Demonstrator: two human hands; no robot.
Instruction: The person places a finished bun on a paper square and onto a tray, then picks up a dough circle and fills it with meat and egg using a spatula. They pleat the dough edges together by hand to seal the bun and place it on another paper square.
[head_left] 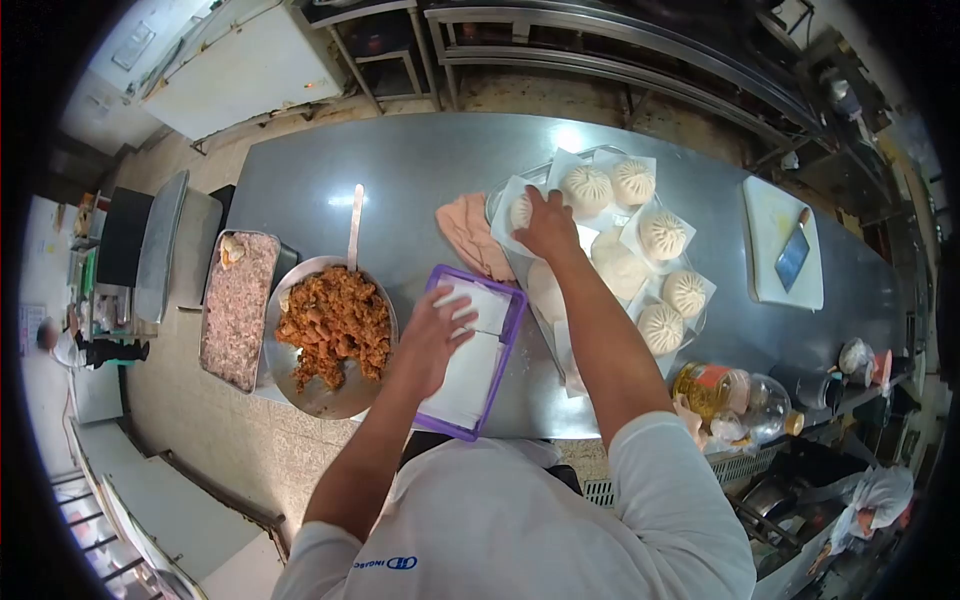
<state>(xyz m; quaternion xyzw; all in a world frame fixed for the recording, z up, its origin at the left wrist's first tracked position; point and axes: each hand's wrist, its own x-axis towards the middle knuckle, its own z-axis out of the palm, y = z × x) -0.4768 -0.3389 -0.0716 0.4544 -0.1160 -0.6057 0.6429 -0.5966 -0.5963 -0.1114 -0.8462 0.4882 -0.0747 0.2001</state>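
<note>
My right hand (548, 228) reaches to the far left corner of a metal tray (702, 318), its fingers curled over a pleated bun (520, 211) that sits on a square of white paper. More pleated buns, such as this bun (662, 236), stand on paper squares across the tray. Between them lie smooth, flat dough rounds (618, 264), partly covered by my right forearm. Over a purple-rimmed box (510, 335) holding white paper sheets (462, 375), my left hand (437, 338) hovers with fingers spread and nothing in them.
Left of the box are a bowl of reddish-brown filling (335, 325) with a long-handled utensil (355, 228) and a pan of minced meat (240, 310). A pink cloth (472, 235) touches the tray. Rightward are a cleaver (792, 255) on a white board (765, 215) and oil bottles (710, 388).
</note>
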